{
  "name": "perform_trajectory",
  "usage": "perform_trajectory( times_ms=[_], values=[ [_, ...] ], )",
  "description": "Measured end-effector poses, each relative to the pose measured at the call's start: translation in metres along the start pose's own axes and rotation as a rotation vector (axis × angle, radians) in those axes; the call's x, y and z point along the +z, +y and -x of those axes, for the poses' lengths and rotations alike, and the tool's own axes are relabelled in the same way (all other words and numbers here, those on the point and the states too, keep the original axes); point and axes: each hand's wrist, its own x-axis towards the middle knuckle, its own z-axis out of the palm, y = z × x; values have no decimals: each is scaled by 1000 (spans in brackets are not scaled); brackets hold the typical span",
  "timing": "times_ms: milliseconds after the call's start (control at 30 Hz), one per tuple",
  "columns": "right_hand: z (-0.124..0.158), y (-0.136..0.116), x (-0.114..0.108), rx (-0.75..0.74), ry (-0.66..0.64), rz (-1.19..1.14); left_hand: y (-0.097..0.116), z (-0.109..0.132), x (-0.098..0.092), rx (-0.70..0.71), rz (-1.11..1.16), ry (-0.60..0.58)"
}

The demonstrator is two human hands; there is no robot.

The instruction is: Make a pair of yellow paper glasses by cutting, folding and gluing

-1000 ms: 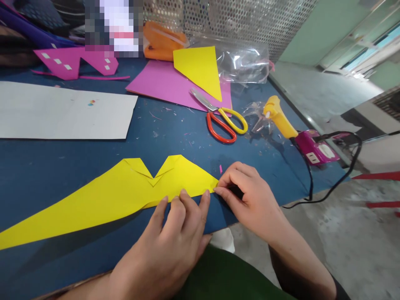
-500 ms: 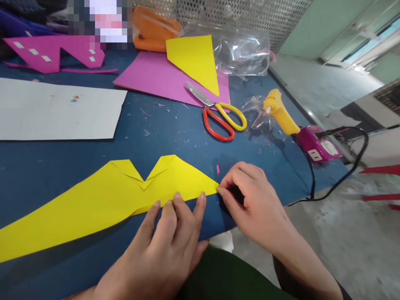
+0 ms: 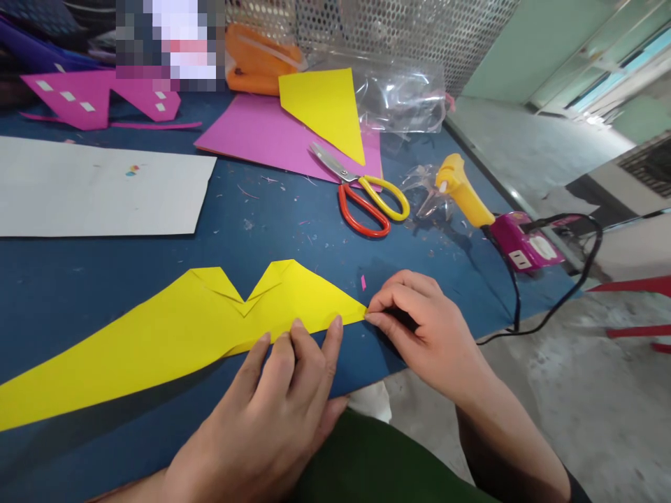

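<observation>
A long folded sheet of yellow paper [image 3: 157,335] lies across the front of the blue table, with a V-shaped notch in its upper edge and a pointed right end. My right hand [image 3: 427,332] pinches that right tip between thumb and forefinger. Along the lower edge, the spread fingertips of my left hand [image 3: 283,391] rest on the paper, pressing it to the table. Its thumb is tucked lower, near the table's edge. A tiny pink scrap [image 3: 363,282] lies just above the right tip.
Scissors [image 3: 361,195] with red and yellow handles lie behind, partly on pink paper [image 3: 246,133] under a yellow piece [image 3: 325,105]. A yellow glue gun [image 3: 464,188] and a purple socket block [image 3: 524,241] with a black cable stand right. White board [image 3: 94,188] lies left.
Both hands keep almost the same place on the yellow paper. The view has shifted slightly, so the background things appear a little lower and the right-hand ones a bit further left.
</observation>
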Motion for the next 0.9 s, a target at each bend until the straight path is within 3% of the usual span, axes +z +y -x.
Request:
perform_trajectory(
  times_ms=[367,567,900],
  values=[
    [-3,-14,8,45,-8,180,-4,2,4,62,-37,39],
    [-4,-13,6,38,-10,169,-3,0,0,63,-52,-12],
    [-2,-4,10,123,127,58,-1,-4,0,54,-75,11]
  ],
)
